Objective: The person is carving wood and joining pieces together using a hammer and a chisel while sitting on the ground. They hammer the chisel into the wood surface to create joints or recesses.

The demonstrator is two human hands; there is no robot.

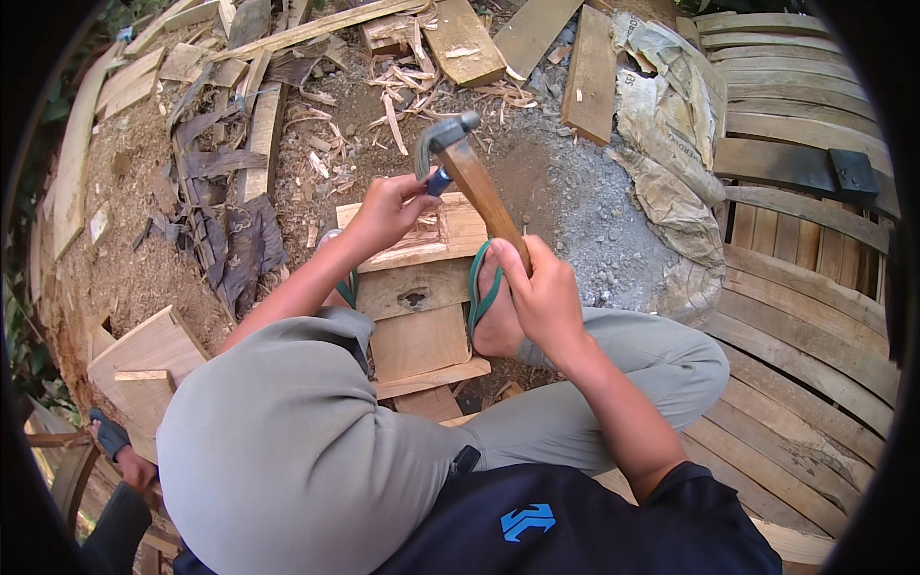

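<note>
My right hand (546, 302) is wrapped round the lower part of a claw hammer's wooden handle (486, 199). The hammer's metal head is raised just above a blue-handled chisel (438, 182), with no clear contact visible. My left hand (388, 216) grips that chisel upright over a light wooden block (465, 233). A rectangular cut with loose chips shows on the block's top, while the chisel's blade is mostly hidden by my fingers. The block rests between my feet, at the far end of a knotted wooden piece (388, 292).
Planks (465, 43) and wood shavings lie on the ground ahead. A torn paper sack (671, 144) covers gravel at the right, beside a slatted wooden surface (795, 383). Dark torn scraps (235, 240) lie left. Another person's sandalled foot (134, 468) is at the lower left.
</note>
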